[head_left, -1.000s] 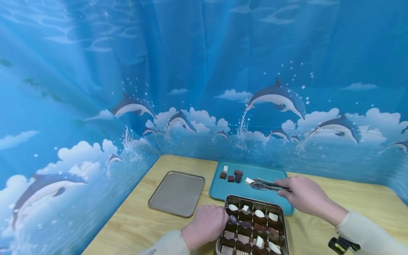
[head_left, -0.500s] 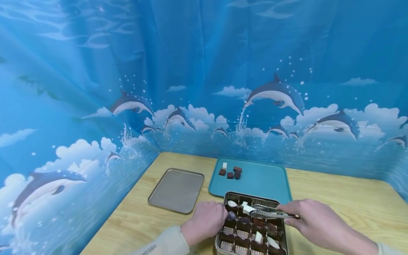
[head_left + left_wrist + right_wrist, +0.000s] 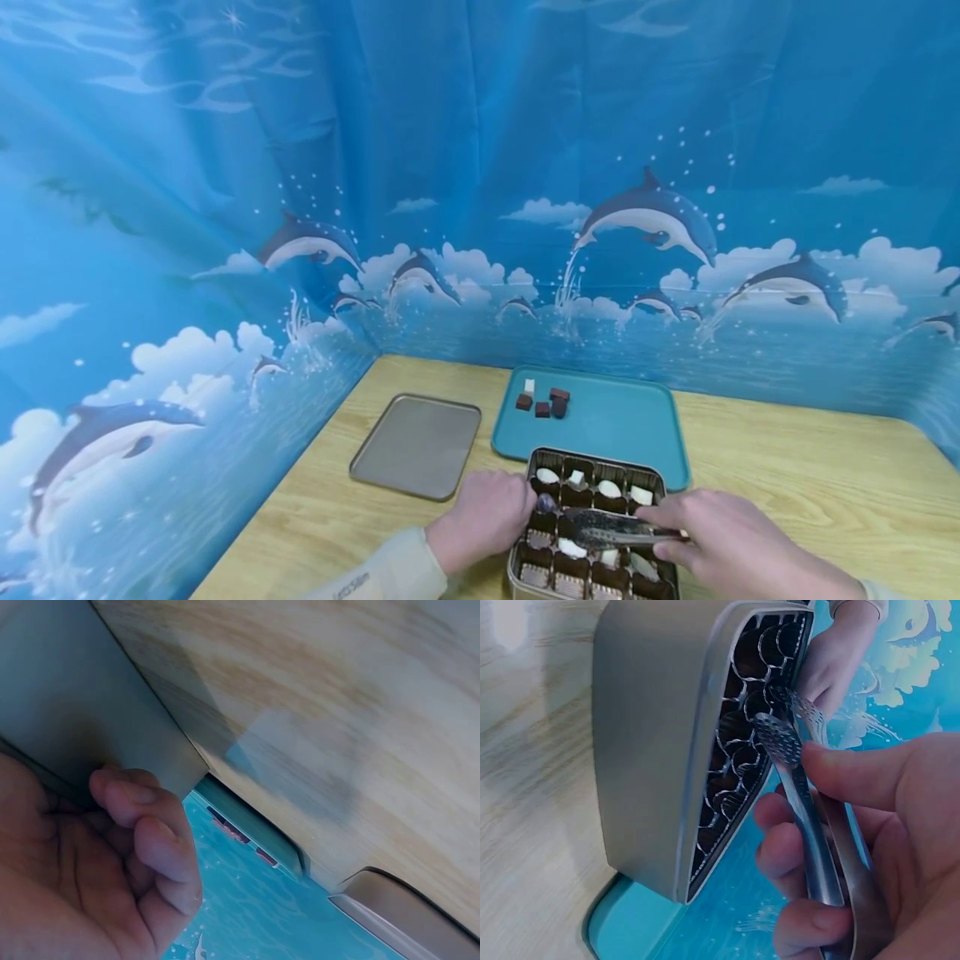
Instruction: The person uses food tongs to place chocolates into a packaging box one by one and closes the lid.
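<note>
A metal tin has a divided brown insert with white and dark chocolates in several compartments. My left hand grips the tin's left rim, its fingers curled against the outer wall in the left wrist view. My right hand holds metal serving tongs above the tin. Their perforated tips stand apart in the right wrist view, with nothing seen between them. A white chocolate lies in a third-row compartment, just below the tong tips. The tongs cover part of the second row.
Behind the tin lies a teal tray bearing a white chocolate and several dark chocolates at its left. A flat grey-brown tray lies left on the wooden table. A dolphin-print curtain stands behind and left.
My right hand has brought the tongs from the teal tray over the tin with a white chocolate, which now sits in a third-row compartment. My left hand has stayed at the rim.
</note>
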{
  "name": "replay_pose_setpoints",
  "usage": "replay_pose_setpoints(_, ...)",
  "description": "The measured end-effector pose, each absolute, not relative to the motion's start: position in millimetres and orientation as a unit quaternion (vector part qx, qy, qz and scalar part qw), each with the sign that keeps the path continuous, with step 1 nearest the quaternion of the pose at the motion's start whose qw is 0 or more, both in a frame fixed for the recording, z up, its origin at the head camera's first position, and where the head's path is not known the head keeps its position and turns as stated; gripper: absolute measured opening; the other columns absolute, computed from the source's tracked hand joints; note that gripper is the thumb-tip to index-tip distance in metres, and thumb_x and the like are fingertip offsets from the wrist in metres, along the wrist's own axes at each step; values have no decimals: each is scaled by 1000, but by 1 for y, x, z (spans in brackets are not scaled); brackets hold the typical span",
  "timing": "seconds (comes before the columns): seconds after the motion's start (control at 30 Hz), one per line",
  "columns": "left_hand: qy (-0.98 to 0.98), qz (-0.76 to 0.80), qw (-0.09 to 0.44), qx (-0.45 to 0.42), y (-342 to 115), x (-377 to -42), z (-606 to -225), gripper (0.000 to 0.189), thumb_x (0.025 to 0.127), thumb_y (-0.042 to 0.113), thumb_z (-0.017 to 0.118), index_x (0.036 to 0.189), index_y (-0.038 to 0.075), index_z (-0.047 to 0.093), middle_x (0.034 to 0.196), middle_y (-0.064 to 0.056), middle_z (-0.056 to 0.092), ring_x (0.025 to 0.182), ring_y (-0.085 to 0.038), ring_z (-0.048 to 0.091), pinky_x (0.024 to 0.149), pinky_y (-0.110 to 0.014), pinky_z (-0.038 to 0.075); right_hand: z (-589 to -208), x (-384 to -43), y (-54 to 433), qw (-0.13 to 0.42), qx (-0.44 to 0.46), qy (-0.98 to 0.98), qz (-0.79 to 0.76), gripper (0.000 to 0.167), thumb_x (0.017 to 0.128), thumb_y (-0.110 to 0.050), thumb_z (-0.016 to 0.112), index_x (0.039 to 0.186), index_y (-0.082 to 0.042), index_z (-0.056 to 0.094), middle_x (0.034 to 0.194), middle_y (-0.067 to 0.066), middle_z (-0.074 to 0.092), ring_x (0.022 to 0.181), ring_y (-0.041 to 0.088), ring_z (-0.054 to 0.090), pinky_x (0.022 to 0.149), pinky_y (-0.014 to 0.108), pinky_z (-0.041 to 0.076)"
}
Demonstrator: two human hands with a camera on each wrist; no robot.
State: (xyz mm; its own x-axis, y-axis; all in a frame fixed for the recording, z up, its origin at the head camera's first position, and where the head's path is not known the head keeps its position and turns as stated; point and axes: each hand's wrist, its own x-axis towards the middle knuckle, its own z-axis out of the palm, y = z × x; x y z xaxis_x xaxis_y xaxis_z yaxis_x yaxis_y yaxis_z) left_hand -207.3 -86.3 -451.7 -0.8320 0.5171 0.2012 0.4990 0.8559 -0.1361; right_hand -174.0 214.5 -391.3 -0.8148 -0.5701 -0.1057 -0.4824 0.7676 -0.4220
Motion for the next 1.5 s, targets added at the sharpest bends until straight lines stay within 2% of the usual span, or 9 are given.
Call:
replay_pose_setpoints(0.33, -960, 49, 107, -255, -86, -207, -448, 37, 98, 33, 55, 64, 20, 51, 60, 5, 51, 51, -16, 52, 42, -33, 38, -377, -187, 198, 26, -264, 950, -168, 46, 88, -36, 74, 129, -16, 68, 117, 3, 74, 101, 24, 72, 81, 48, 58)
replay_pose_setpoints(0.5, -958, 73, 103, -259, -85, -206, -448, 36, 98, 34, 56, 66, 20, 53, 61, 5, 51, 51, -16, 52, 42, -34, 38, -368, -207, 184, 16, -259, 950, -173, 43, 90, -31, 74, 128, -12, 69, 117, 7, 74, 64, 8, 62, 59, 33, 52)
replay_pose_setpoints(0.67, -955, 88, 109, -260, -85, -205, -449, 36, 99, 34, 56, 66, 20, 52, 61, 5, 51, 50, -15, 51, 41, -33, 38, -368, -236, 174, 17, -253, 954, -160, 43, 92, -27, 72, 132, -10, 66, 71, -3, 63, 43, 5, 28, 45, 24, 26)
replay_pose_setpoints(0.77, -957, 81, 102, -259, -85, -205, -450, 36, 100, 34, 55, 66, 20, 52, 60, 6, 49, 50, -14, 50, 42, -33, 38, -369, -254, 169, 14, -250, 956, -152, 44, 94, -26, 71, 133, -8, 65, 53, -5, 42, 43, 7, 22, 44, 23, 21)
replay_pose_setpoints(0.87, -959, 69, 99, -255, -86, -205, -451, 37, 100, 34, 54, 66, 19, 51, 60, 5, 49, 50, -15, 50, 42, -33, 39, -371, -273, 166, 16, -244, 958, -148, 43, 95, -24, 69, 134, -7, 64, 49, -5, 42, 42, 9, 23, 44, 24, 21)
replay_pose_setpoints(0.97, -960, 70, 104, -252, -84, -205, -451, 38, 100, 34, 54, 65, 19, 51, 60, 5, 50, 51, -16, 53, 42, -34, 39, -372, -292, 163, 13, -240, 961, -139, 42, 96, -23, 68, 134, -6, 63, 60, -1, 56, 41, 10, 25, 43, 26, 24)
replay_pose_setpoints(1.07, -961, 69, 107, -246, -84, -205, -451, 38, 100, 35, 53, 65, 19, 51, 60, 5, 51, 51, -16, 54, 42, -34, 39, -375, -310, 159, 6, -244, 961, -133, 41, 96, -21, 68, 133, -4, 64, 96, 11, 74, 41, 10, 27, 43, 27, 25)
replay_pose_setpoints(1.17, -962, 66, 102, -244, -84, -205, -451, 39, 101, 35, 52, 65, 19, 51, 61, 5, 51, 52, -16, 53, 42, -34, 39, -379, -326, 154, 0, -240, 962, -129, 40, 96, -20, 68, 133, -4, 64, 128, 17, 68, 41, 10, 27, 42, 27, 25)
replay_pose_setpoints(1.5, -956, 81, 117, -258, -84, -205, -454, 41, 100, 33, 53, 61, 20, 48, 57, 6, 48, 48, -16, 51, 39, -34, 34, -389, -359, 142, 7, -223, 968, -115, 41, 97, -19, 67, 134, -3, 63, 132, 20, 65, 43, 11, 41, 43, 27, 29)
